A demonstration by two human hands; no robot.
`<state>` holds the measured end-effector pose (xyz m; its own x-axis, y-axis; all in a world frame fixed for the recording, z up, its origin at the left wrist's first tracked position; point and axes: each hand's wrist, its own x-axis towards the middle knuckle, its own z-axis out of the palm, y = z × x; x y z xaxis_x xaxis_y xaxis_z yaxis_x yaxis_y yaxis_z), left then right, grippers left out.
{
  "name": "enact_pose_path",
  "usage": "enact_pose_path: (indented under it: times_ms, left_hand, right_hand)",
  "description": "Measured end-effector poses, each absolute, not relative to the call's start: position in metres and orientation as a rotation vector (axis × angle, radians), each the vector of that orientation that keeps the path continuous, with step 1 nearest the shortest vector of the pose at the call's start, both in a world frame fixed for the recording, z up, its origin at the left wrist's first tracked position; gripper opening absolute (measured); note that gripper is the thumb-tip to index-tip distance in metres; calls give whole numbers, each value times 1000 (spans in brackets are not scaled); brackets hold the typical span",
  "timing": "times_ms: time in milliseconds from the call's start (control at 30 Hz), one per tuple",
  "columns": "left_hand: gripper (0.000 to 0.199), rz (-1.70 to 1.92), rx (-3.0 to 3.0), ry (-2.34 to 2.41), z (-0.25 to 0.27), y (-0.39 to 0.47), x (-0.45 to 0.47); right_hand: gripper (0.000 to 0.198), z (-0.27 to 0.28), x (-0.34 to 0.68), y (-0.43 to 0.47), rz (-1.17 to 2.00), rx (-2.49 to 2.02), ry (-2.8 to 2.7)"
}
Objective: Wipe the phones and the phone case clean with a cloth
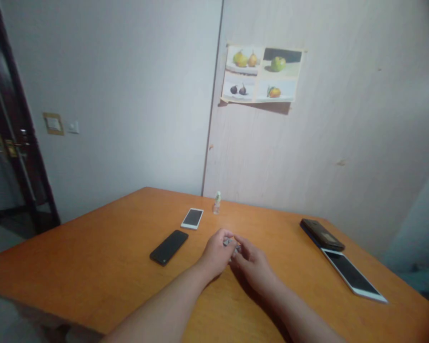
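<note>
My left hand (216, 252) and my right hand (255, 267) meet over the middle of the table (93, 252), fingertips close together. Between them is a small grey-and-white thing (230, 243), mostly covered by the fingers, so its kind does not show. The left fingers are curled round it, while the right thumb and fingers pinch it from the other side. To the left of my hands lies a black phone (169, 247), and beyond it a white phone (192, 218) with a dark screen.
A small clear bottle with a pale top (217, 203) stands near the wall. At the right, a dark brown wallet-like case (323, 234) lies by a white tablet (353, 275). A fruit picture sheet (260, 74) hangs on the wall; a dark door (25, 143) is far left.
</note>
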<state>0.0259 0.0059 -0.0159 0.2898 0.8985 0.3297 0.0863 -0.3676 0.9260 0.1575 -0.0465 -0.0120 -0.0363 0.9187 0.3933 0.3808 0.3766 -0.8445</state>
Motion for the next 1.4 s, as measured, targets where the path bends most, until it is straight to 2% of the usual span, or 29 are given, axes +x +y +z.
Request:
enact_pose_path:
  times_ms: [167, 500, 967, 1400]
  left_hand:
    - [28, 1176, 1733, 920, -21, 9, 23]
    - [32, 1250, 1889, 1506, -16, 34, -6]
    - [64, 716, 1989, 2284, 23, 83, -42]
    - [49, 578, 2036, 2401, 18, 104, -50]
  right_hand:
    - [35, -10, 174, -45, 519, -1270, -1702]
    - [26, -4, 178, -50, 398, -1460, -1836]
    - [24, 8, 172, -59, 275, -1482, -1889]
    - [25, 4, 169, -56, 214, -1482, -1905]
